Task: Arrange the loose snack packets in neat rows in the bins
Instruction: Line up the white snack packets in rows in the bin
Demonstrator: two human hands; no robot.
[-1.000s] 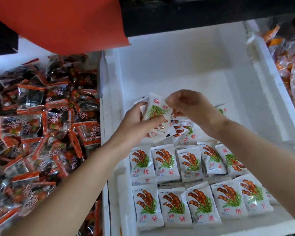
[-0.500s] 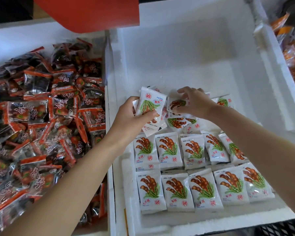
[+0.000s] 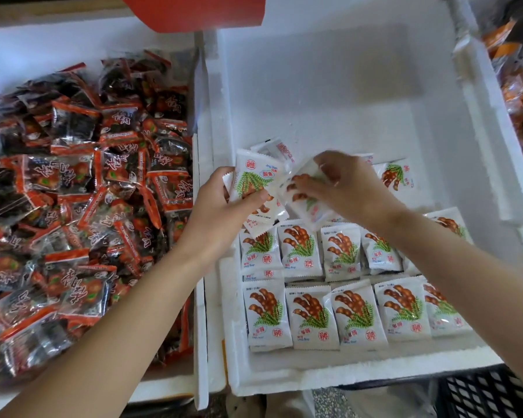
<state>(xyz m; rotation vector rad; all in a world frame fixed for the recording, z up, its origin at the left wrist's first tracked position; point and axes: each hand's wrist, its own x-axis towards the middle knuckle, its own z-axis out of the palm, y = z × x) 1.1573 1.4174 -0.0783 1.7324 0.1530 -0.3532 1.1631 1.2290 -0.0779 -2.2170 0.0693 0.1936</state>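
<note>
Your left hand (image 3: pixel 224 203) grips a small stack of white tamarind packets (image 3: pixel 255 182); your right hand (image 3: pixel 341 188) pinches one packet (image 3: pixel 302 197) above the white foam bin (image 3: pixel 480 122). Lay it print-up beside the second row (image 3: pixel 320 251) (edges overlapping evenly), starting the third.

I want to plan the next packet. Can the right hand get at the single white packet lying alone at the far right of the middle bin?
Probably yes. The lone packet lies flat and uncovered just beyond the right hand, but that hand already has a packet in its grip.
</note>
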